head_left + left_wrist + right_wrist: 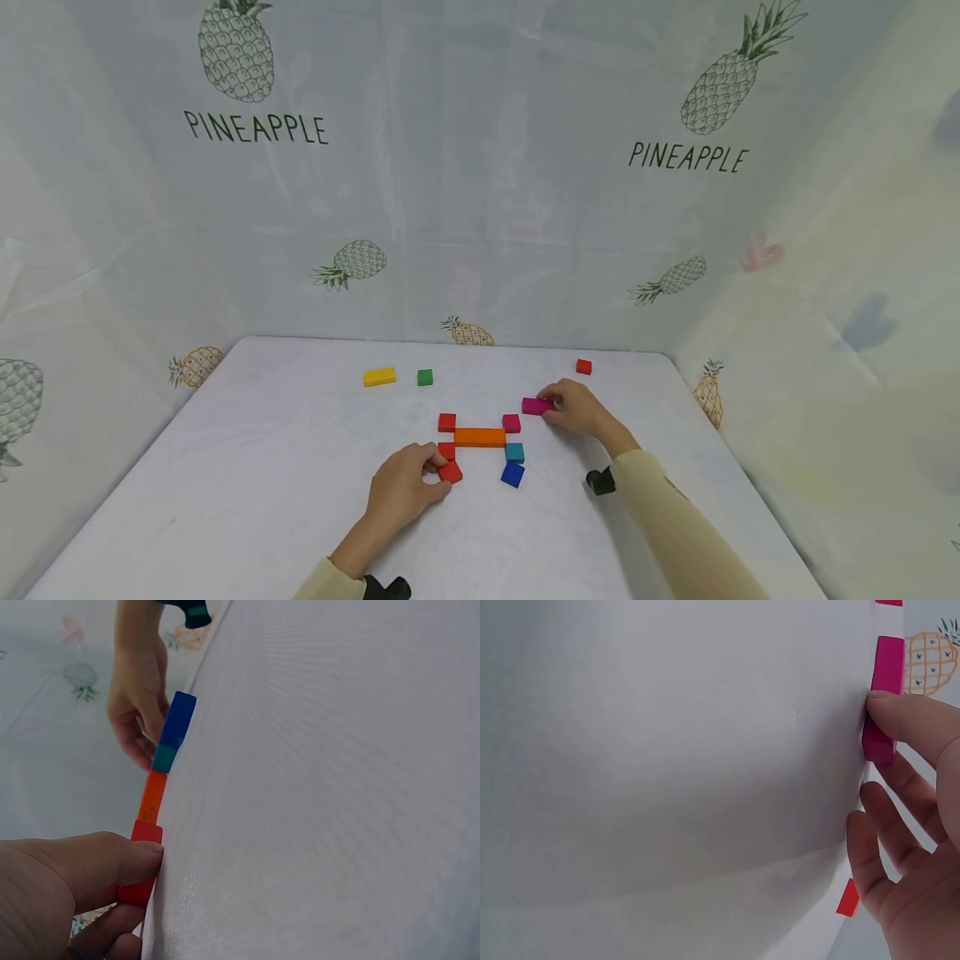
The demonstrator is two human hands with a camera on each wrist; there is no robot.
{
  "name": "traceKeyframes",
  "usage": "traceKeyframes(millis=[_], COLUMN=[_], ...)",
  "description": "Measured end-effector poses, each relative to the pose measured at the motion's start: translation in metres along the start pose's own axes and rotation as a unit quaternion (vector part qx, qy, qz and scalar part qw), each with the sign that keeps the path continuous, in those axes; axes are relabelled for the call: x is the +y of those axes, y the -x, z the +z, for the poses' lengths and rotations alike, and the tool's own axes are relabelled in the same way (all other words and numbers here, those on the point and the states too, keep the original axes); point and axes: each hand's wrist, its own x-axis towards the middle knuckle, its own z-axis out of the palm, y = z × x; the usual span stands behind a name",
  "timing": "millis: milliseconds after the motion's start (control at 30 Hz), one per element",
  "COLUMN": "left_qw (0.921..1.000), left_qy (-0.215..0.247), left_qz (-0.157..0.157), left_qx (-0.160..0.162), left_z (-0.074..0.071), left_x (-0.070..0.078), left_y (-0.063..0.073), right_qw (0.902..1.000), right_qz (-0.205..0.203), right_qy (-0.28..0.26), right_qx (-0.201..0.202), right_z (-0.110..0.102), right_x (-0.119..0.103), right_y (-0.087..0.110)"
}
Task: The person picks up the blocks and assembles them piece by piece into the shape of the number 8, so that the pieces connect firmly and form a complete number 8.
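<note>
My left hand (402, 485) pinches a red block (450, 472) between thumb and fingers, at the near left corner of a block figure. Another red block (447, 451) sits just behind it. An orange bar (480, 437) lies across the figure's middle, with a third red block (447, 422) at its far left. Along the right side are a pink block (512, 423), a teal block (514, 452) and a tilted blue block (513, 474). Beyond that side, my right hand (579, 410) grips the right end of a long magenta block (888, 667) by thumb and fingers.
Toward the back of the white table (300, 467) lie a yellow bar (379, 377), a green block (425, 377) and, farther right, a lone red block (583, 367). Pineapple-printed cloth (480, 192) hangs behind the table and along both sides.
</note>
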Motion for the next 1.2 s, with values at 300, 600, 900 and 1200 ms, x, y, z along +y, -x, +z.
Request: traceKeyframes(millis=[300, 600, 900, 1200], left_qw=[1.0, 1.0, 1.0, 1.0], left_qy=[0.0, 0.002, 0.004, 0.004], left_qz=[-0.001, 0.001, -0.002, 0.001], left_qx=[0.0, 0.001, -0.004, -0.007], left_z=[0.001, 0.0, -0.001, -0.002], left_x=[-0.003, -0.002, -0.001, 0.0], left_y=[-0.001, -0.001, 0.001, 0.001], right_qw=[0.9998, 0.9993, 0.9979, 0.9957], right_qz=[0.003, -0.006, -0.038, -0.079], right_qy=[-0.009, -0.013, -0.026, -0.033], right_qx=[0.016, 0.034, 0.045, 0.037], right_z=[-0.006, -0.008, -0.007, -0.003], right_x=[-0.009, -0.025, -0.046, -0.072], right_y=[0.003, 0.013, 0.032, 0.054])
